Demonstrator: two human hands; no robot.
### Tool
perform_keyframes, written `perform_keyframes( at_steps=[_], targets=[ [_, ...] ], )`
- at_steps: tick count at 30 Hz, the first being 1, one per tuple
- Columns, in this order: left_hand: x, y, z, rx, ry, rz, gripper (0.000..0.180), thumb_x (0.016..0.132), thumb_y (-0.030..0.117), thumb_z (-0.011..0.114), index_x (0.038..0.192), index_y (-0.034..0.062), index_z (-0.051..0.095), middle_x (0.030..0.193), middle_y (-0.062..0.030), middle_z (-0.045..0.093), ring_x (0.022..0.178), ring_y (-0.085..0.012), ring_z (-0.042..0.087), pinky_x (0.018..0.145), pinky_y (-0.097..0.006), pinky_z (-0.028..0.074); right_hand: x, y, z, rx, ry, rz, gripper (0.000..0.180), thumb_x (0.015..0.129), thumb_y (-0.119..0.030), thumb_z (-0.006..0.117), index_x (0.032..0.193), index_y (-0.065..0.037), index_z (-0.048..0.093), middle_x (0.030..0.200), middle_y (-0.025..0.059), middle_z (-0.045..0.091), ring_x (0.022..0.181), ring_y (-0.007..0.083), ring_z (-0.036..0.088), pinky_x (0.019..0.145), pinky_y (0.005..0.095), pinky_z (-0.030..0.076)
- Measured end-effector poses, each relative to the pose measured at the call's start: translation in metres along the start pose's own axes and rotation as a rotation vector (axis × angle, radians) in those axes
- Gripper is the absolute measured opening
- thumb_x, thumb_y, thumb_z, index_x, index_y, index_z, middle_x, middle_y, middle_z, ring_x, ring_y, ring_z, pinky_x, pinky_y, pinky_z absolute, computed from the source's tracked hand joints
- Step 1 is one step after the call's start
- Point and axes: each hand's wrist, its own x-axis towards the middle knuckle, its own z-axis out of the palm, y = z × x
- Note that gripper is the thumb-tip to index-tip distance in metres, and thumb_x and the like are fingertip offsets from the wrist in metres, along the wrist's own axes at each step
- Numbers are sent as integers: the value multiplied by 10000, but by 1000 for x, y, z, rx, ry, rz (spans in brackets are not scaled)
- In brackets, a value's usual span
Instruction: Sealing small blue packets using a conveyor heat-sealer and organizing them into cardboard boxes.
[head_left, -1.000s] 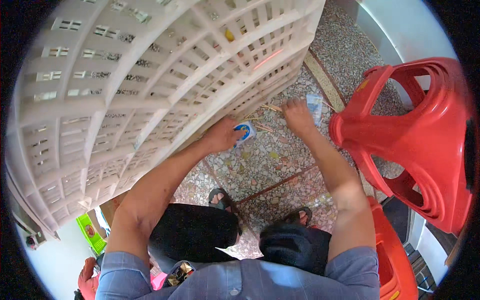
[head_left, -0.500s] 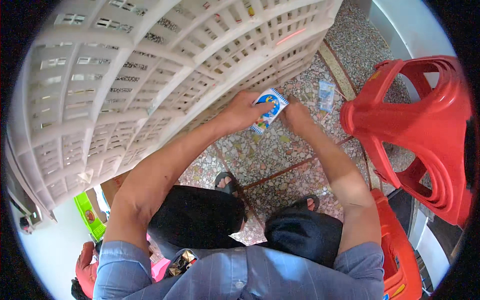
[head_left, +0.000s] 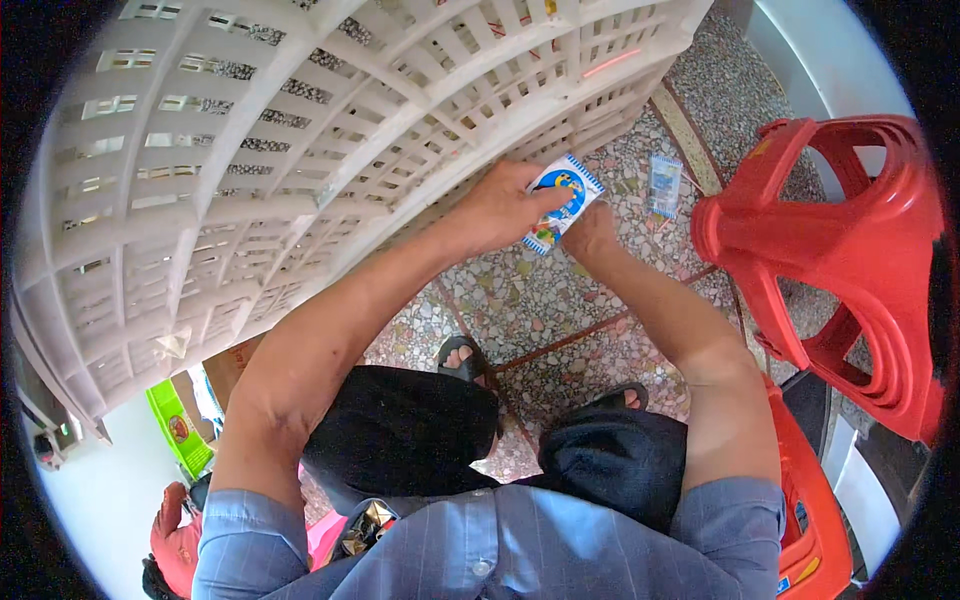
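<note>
A small white and blue packet (head_left: 563,203) with crimped ends is held in my left hand (head_left: 503,208), the thumb pressed on its printed front. Just beyond its lower right edge is my right hand (head_left: 591,236), its fingers hidden behind the packet, so I cannot see what they grip. Both hands are above the speckled stone floor (head_left: 540,310), beside a large white plastic crate (head_left: 330,180) with slatted walls. To the right of my hands, a pale blue and clear packet (head_left: 664,186) lies on the floor.
A red plastic stool (head_left: 740,228) lies on its side at the right, with another red plastic piece (head_left: 810,520) below it. The crate wall fills the upper left. A bright green object (head_left: 178,430) and a brown carton (head_left: 232,368) are at the lower left.
My left hand and the packet have shifted slightly right and up in the picture. The crate, the stool and the floor packet have also slid a little rightward as the view moved.
</note>
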Motion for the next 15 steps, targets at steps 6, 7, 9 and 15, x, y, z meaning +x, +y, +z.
perform_keyframes(
  at_steps=[6,7,9,15],
  targets=[
    [5,-4,5,46,-36,5,254,948,268,649,1068,51,704,854,-25,691,699,-85,587,623,-288,498,12,34,16,-55,20,-77,495,934,-232,551,1376,-14,505,1334,163,587,1139,284,623,874,409,519],
    [8,-14,5,39,-23,12,256,962,297,648,1063,67,701,869,9,684,716,-62,581,615,-263,494,11,38,8,-36,-36,-162,513,935,-225,547,1387,9,481,1332,176,586,1147,299,622,903,433,515],
    [5,-32,-10,47,23,-16,256,965,294,644,1070,66,700,876,9,684,721,-61,584,624,-265,499,7,25,-59,290,-202,-14,551,924,-238,555,1384,48,454,1349,208,560,1195,327,591,973,445,485],
    [26,-36,11,-112,28,-34,256,955,269,657,1062,41,701,877,-5,695,751,-69,614,656,-269,518,-77,64,-70,2008,-533,407,196,939,-277,546,1003,-92,535,777,21,577,611,160,539,490,304,409]
  ],
)
